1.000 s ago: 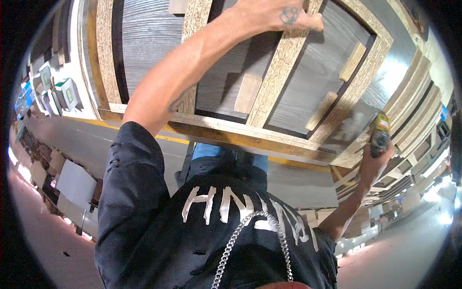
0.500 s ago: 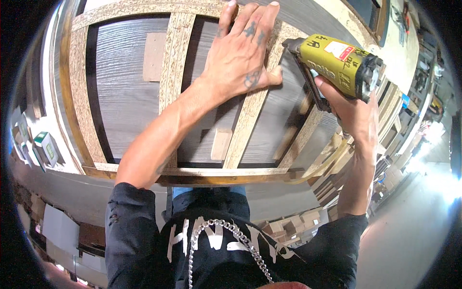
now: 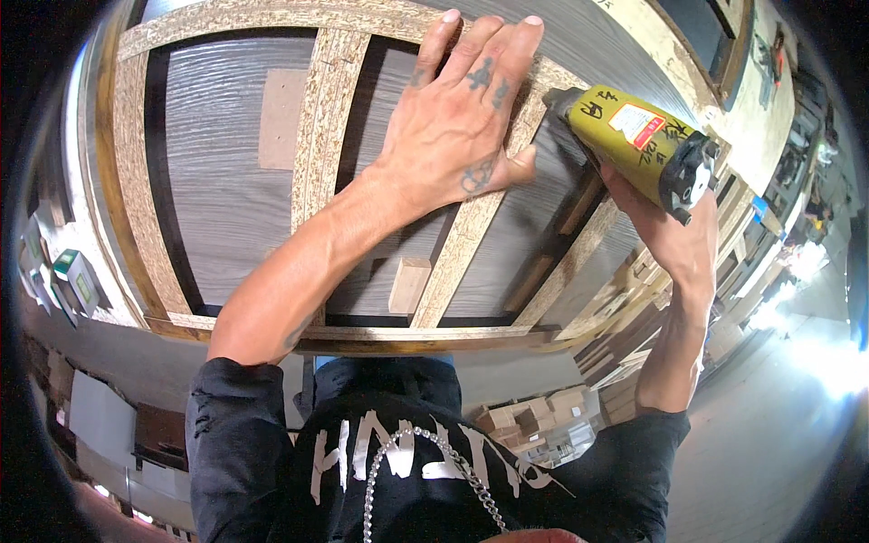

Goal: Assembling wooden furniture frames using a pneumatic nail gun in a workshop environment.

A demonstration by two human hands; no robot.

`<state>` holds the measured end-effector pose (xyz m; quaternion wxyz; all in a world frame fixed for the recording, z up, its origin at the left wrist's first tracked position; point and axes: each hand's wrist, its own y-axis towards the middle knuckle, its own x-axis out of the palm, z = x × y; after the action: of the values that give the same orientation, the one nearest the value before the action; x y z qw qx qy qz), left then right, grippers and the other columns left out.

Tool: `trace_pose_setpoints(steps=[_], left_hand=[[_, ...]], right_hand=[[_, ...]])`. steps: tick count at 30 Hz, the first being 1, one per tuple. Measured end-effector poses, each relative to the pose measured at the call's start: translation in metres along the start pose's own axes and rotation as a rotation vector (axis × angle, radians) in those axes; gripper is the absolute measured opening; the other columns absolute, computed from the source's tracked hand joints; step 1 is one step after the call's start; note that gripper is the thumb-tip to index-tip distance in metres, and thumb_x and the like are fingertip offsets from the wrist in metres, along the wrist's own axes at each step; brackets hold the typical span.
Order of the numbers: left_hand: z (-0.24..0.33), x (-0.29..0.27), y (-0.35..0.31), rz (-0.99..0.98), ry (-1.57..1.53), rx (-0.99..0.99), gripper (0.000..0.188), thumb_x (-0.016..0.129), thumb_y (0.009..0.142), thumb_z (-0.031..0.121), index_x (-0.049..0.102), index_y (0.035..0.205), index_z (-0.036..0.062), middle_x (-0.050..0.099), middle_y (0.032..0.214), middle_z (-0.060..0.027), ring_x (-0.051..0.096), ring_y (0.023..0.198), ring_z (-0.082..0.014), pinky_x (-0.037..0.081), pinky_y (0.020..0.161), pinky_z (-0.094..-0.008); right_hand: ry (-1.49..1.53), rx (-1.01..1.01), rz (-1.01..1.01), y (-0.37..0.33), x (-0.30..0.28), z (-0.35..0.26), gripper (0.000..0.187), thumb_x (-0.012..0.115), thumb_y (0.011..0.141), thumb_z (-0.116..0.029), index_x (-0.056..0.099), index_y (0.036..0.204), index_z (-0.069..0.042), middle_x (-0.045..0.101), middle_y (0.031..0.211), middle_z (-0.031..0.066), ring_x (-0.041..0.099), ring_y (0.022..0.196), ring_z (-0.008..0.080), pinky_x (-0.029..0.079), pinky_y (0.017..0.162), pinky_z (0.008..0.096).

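Atop the particleboard frame, your left hand lies flat, fingers spread, apparently bracing it. Your right hand grips a yellow-green nail gun, nose toward the frame's far side, presumably for aim; contact unclear. Grey wood-grain panel underneath the frame.

place: woodworking workshop | signs: nail gun, chipboard frame, wood strips, brown boxes

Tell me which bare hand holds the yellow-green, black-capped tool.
The right hand grips the yellow-green tool; the tattooed left hand rests on the speckled tan wooden frame.
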<state>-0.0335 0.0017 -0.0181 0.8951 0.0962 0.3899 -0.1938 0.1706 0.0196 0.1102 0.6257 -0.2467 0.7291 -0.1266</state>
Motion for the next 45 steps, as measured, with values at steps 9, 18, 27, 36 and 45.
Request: trace_pose_setpoints(steps=[9,18,27,36,45], left_hand=[[-0.001,0.005,-0.002,-0.001,-0.066,-0.001,0.107,0.071,0.080,0.048,0.011,0.149,-0.0088,0.029,0.152,-0.0270,0.024,0.142,-0.0421,0.009,0.119,-0.0536],[-0.002,0.005,-0.002,0.017,-0.107,0.012,0.104,0.070,0.082,0.043,0.011,0.149,-0.0090,0.031,0.150,-0.0272,0.024,0.142,-0.0416,0.011,0.118,-0.0536],[-0.006,0.006,-0.003,0.017,-0.091,0.044,0.098,0.065,0.086,0.043,0.013,0.149,-0.0096,0.032,0.149,-0.0276,0.025,0.142,-0.0420,0.012,0.117,-0.0543],[-0.002,0.003,-0.001,0.075,-0.064,0.066,0.107,0.071,0.079,0.051,0.015,0.148,-0.0097,0.034,0.146,-0.0280,0.027,0.140,-0.0417,0.013,0.117,-0.0541],[0.009,0.000,-0.004,0.099,0.015,0.022,0.106,0.065,0.080,0.055,0.015,0.147,-0.0110,0.029,0.149,-0.0298,0.022,0.144,-0.0412,0.009,0.120,-0.0521]], right_hand=[[-0.050,0.079,-0.086,-0.003,-0.002,-0.004,0.037,0.078,0.082,-0.032,0.072,0.107,-0.006,0.073,0.091,0.0141,0.072,0.083,0.0259,0.054,0.074,0.0355],[-0.033,0.000,-0.014,-0.003,-0.001,-0.006,0.038,0.076,0.079,-0.034,0.071,0.104,-0.005,0.073,0.093,0.0132,0.068,0.083,0.0287,0.051,0.078,0.0386],[-0.124,-0.022,-0.060,0.001,-0.004,-0.009,0.041,0.078,0.083,-0.036,0.071,0.110,-0.006,0.074,0.094,0.0128,0.071,0.084,0.0228,0.054,0.075,0.0335],[-0.208,-0.101,-0.012,0.002,0.002,-0.012,0.040,0.077,0.083,-0.038,0.071,0.109,-0.008,0.073,0.094,0.0129,0.072,0.084,0.0258,0.054,0.074,0.0355],[0.452,0.287,0.141,-0.095,0.017,0.006,0.037,0.075,0.083,-0.030,0.068,0.109,-0.004,0.072,0.096,0.0140,0.072,0.085,0.0232,0.058,0.076,0.0376]])
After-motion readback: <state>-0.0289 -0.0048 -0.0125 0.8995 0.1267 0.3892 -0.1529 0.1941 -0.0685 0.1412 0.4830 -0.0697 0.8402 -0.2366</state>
